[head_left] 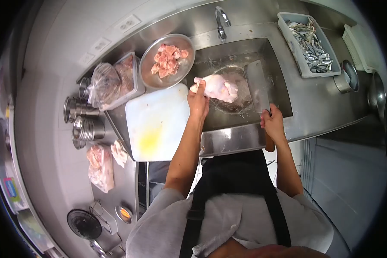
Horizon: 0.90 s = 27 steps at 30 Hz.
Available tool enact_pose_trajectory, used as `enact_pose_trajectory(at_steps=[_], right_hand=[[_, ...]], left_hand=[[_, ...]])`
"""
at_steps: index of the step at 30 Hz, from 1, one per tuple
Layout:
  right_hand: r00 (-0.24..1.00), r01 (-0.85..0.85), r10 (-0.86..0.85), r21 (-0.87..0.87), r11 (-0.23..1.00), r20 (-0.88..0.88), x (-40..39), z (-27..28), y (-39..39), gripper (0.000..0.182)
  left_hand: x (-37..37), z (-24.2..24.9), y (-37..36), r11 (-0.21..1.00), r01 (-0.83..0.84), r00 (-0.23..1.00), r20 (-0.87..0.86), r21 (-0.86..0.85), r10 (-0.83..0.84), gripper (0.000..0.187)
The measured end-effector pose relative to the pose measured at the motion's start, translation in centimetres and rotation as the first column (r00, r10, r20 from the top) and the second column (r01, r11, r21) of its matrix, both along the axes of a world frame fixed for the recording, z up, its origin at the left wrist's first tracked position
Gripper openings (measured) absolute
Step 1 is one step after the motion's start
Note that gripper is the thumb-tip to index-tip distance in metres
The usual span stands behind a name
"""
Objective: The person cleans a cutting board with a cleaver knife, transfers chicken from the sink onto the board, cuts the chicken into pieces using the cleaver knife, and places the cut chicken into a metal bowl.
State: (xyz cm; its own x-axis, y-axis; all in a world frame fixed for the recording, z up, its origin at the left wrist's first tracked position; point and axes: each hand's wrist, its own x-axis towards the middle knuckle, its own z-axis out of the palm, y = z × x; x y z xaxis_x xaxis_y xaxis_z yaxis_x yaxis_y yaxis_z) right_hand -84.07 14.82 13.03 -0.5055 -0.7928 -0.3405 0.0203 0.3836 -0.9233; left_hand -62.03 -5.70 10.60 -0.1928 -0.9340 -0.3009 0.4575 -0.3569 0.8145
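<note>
A pale raw chicken leg is gripped at its narrow end by my left hand, over the left part of the metal sink. My right hand is closed around the wooden handle of a cleaver. The broad blade points away from me over the right side of the sink, apart from the chicken. Left of the sink lies a white cutting board with a yellow smear on it. A metal bowl behind the board holds cut pieces of raw meat.
A faucet rises behind the sink. To the right stands a white tub of small silvery fish. A plastic container with bagged meat, stacked metal pots and another meat container line the left side.
</note>
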Motion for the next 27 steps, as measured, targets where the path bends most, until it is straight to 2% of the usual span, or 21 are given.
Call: enact_pose_trajectory(at_steps=[2,4,6,7,10,11,14,17,20,21,23,24,26,27], right_hand=[[1.0,-0.024,0.024,0.049,0.999,0.006,1.3,-0.3,0.6,0.011],[0.997,-0.067,0.067,0.027,0.997,-0.028,2.2,0.1,1.0,0.013],[0.995,-0.084,0.086,0.047,0.995,-0.042,3.1,0.0,2.2,0.014],[0.996,-0.079,0.082,0.049,0.996,-0.047,3.5,0.1,2.3,0.014],[0.996,-0.067,0.069,0.045,0.997,-0.05,3.4,0.2,2.2,0.015],[0.997,-0.06,0.062,0.05,0.997,-0.045,3.3,-0.2,2.4,0.015],[0.997,-0.079,0.079,0.052,0.996,-0.005,3.0,-1.1,3.2,0.017],[0.996,-0.086,0.086,0.059,0.995,0.001,2.2,-1.2,3.0,0.018],[0.989,-0.138,0.141,0.075,0.988,-0.041,2.0,-1.3,2.6,0.016],[0.984,-0.167,0.17,0.067,0.984,-0.047,2.1,-0.9,2.6,0.016],[0.973,-0.229,0.228,-0.015,0.973,-0.039,2.9,-0.6,2.1,0.019],[0.962,-0.274,0.274,-0.018,0.962,0.022,3.5,-0.2,1.7,0.019],[0.923,-0.358,0.359,-0.032,0.933,0.135,5.8,2.2,1.0,0.021],[0.896,-0.431,0.427,0.007,0.902,0.118,6.9,2.7,0.3,0.024]], left_hand=[[0.4,0.4,0.3,0.999,-0.042,0.998,-0.043,0.005,0.043,0.023],[1.3,-1.3,0.5,0.996,-0.082,0.996,-0.031,0.019,0.083,0.021],[2.2,0.0,1.1,0.996,-0.089,0.994,-0.055,0.016,0.09,0.021],[2.4,1.3,1.7,0.991,-0.122,0.992,-0.027,0.047,0.123,0.022],[3.0,2.6,1.7,0.984,-0.176,0.979,0.104,-0.008,0.176,0.022],[3.6,2.3,1.6,0.985,-0.152,0.985,0.069,-0.081,0.157,0.023],[5.7,1.1,0.1,0.983,-0.034,0.984,0.165,-0.181,0.064,0.034],[7.7,1.7,0.3,0.985,-0.075,0.939,0.32,-0.155,0.122,0.036],[10.6,2.0,1.0,0.946,-0.321,0.934,0.147,-0.053,0.326,0.04],[12.0,1.5,1.2,0.931,-0.362,0.929,0.064,-0.044,0.365,0.044],[15.4,1.2,2.5,0.929,-0.367,0.927,0.088,0.037,0.363,0.034],[16.9,1.3,2.9,0.927,-0.367,0.928,0.089,0.072,0.361,0.03],[21.0,-2.5,4.3,0.935,-0.351,0.852,0.395,-0.057,0.344,0.028],[22.8,-3.7,5.2,0.937,-0.33,0.775,0.534,-0.114,0.338,0.027]])
